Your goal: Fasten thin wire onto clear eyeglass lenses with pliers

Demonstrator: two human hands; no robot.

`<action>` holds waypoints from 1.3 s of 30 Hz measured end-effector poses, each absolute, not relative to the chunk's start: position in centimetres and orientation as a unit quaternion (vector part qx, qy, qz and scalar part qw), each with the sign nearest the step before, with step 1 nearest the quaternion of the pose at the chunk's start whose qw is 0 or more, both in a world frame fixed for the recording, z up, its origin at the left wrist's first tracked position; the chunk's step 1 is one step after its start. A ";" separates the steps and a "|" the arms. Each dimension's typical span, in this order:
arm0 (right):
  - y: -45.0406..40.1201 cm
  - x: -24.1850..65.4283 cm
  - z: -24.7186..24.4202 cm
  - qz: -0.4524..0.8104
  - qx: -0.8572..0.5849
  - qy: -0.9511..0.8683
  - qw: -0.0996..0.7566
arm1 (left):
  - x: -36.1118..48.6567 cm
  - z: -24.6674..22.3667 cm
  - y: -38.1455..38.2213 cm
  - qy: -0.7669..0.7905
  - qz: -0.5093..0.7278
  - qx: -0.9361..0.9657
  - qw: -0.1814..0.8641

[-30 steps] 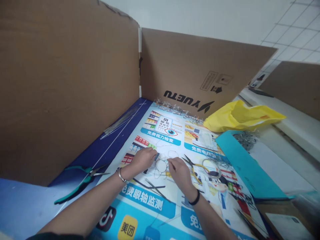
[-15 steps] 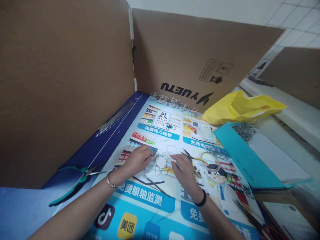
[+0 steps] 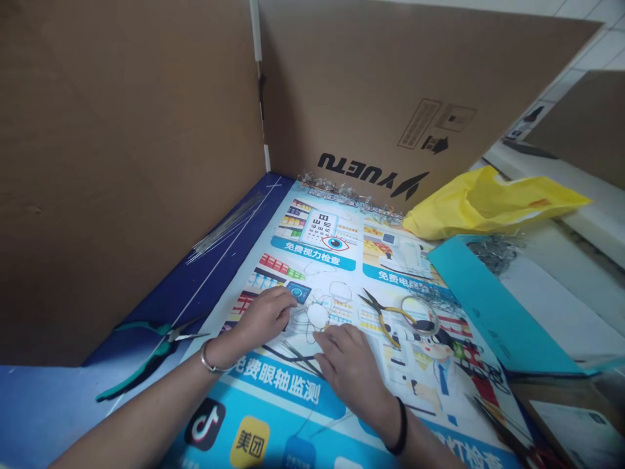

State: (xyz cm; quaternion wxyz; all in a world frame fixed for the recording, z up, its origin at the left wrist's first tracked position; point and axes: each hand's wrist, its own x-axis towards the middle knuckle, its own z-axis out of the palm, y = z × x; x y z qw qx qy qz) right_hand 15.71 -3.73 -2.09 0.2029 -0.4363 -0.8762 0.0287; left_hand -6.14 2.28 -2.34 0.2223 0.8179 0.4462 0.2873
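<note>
A bent thin-wire shape with several round loops (image 3: 318, 315) lies over the printed poster between my hands. My left hand (image 3: 268, 316) pinches its left side between thumb and fingers. My right hand (image 3: 349, 365) is at the lower right edge of the loops, fingers curled in; whatever fine piece they grip is too small to make out. Just right of the loops, yellow-handled pliers (image 3: 385, 312) rest with their jaws apart, beside a ring-shaped roll (image 3: 407, 301). Dark straight strips (image 3: 293, 352) are on the poster below the loops.
Green-handled pliers (image 3: 151, 355) lie at left, near a bundle of straight wires (image 3: 227, 228). Cardboard walls (image 3: 146, 163) stand left and behind. Wire pieces (image 3: 346, 191) line the back. A yellow bag (image 3: 478, 205), a turquoise folder (image 3: 488, 312) and scissors (image 3: 502, 423) are at right.
My right hand has moved down and left, from the right side of the wire loops to their lower edge. My left hand stays nearly in place. The camera view has shifted slightly.
</note>
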 end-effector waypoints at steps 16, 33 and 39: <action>-3.9 15.3 -2.3 0.066 -0.455 -0.875 0.153 | -6.1 -1.7 1.5 0.345 0.254 0.894 0.134; -3.9 15.3 -2.3 0.093 -0.454 -0.873 0.151 | -5.3 -1.1 2.1 0.375 0.166 0.901 0.143; -3.8 15.3 -2.3 0.078 -0.452 -0.876 0.147 | -4.7 -0.5 2.2 0.389 0.143 0.900 0.139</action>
